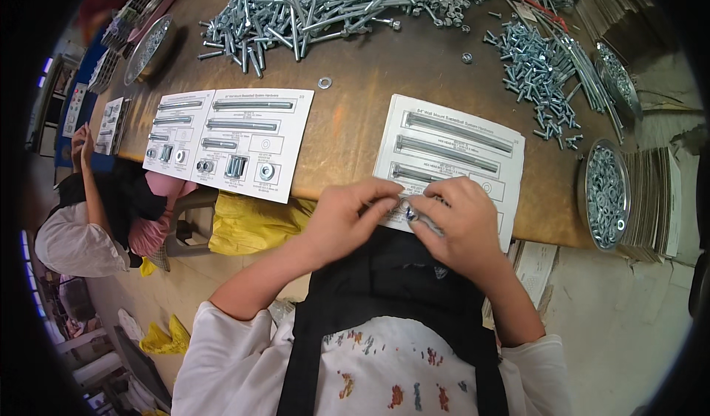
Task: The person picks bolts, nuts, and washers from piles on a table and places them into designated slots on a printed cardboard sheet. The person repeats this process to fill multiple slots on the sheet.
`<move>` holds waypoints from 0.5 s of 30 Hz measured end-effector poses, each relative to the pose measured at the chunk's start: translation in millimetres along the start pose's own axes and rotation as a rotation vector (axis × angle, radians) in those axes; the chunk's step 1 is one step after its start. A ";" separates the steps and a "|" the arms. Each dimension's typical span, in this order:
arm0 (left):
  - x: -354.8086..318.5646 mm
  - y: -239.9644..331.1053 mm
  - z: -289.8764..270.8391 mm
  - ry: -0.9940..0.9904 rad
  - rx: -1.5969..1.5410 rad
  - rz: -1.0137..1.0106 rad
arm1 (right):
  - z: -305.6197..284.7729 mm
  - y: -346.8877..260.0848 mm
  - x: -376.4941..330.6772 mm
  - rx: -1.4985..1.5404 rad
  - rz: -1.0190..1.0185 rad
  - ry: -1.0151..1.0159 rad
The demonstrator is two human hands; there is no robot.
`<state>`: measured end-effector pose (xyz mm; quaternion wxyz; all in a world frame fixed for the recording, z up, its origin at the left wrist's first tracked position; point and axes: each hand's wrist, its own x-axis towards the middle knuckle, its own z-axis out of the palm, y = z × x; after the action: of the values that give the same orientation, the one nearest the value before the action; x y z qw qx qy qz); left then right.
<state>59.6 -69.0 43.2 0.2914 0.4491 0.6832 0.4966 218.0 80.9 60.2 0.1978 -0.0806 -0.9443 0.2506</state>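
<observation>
At the table's near edge, both hands meet over the lower part of a white printed hardware card (444, 124). My left hand (347, 216) is closed, thumb and forefinger pinched together above the card; what they hold, if anything, is hidden. Beside it, my right hand (462, 224) curls its fingers around small silver metal pieces (411, 212), partly covered and too small to name. Long bolts (455, 153) lie in printed rows on this card, with the shorter row nearest my fingers. To the left rest two more hardware cards (248, 146) carrying bolts, nuts and washers.
A large heap of long bolts (296, 13) covers the table's far side. Short bolts (536, 72) are piled at the right, near a bowl of washers (606, 194) and stacked cardboard (651, 201). One loose washer (325, 83) lies mid-table. Another person (81, 231) sits at the left.
</observation>
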 end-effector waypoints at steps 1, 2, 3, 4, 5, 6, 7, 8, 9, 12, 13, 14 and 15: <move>-3.4 -3.9 4.8 0.027 0.148 0.141 | 5.0 -3.5 -1.2 -0.048 0.001 0.024; -3.5 -7.2 7.8 0.070 0.192 0.225 | 9.7 -7.1 -1.0 -0.094 -0.003 0.049; -3.2 -10.5 10.8 0.112 0.235 0.309 | 14.1 -9.4 -1.9 -0.140 -0.006 0.075; -3.2 -15.2 14.4 0.137 0.239 0.336 | 19.4 -9.7 -5.3 -0.184 0.023 0.046; -2.1 -19.8 17.0 0.162 0.245 0.365 | 21.6 -12.6 -6.6 -0.231 0.044 0.051; -1.2 -22.3 17.6 0.187 0.251 0.394 | 23.5 -15.9 -7.9 -0.279 0.066 0.055; -0.6 -22.8 16.2 0.202 0.274 0.368 | 24.4 -17.8 -8.4 -0.327 0.087 0.060; -1.5 -23.8 14.9 0.216 0.299 0.339 | 24.0 -18.8 -8.9 -0.335 0.101 0.054; -2.5 -24.7 13.4 0.230 0.323 0.310 | 22.2 -19.9 -9.1 -0.344 0.116 0.048; -6.3 -25.8 6.8 0.186 0.204 0.265 | 19.0 -15.9 -12.6 -0.333 0.117 0.045; -7.4 -24.3 3.0 0.176 0.196 0.272 | 18.6 -14.7 -13.5 -0.323 0.110 0.046; -6.9 -22.2 -0.8 0.164 0.187 0.282 | 18.5 -15.1 -12.9 -0.305 0.103 0.066; -6.1 -21.0 -3.8 0.151 0.178 0.292 | 17.4 -16.7 -10.9 -0.287 0.096 0.085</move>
<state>52.2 -78.2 24.4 0.1233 0.5289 0.6719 0.5036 219.8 56.0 51.2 0.2116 -0.1634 -0.9563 0.1184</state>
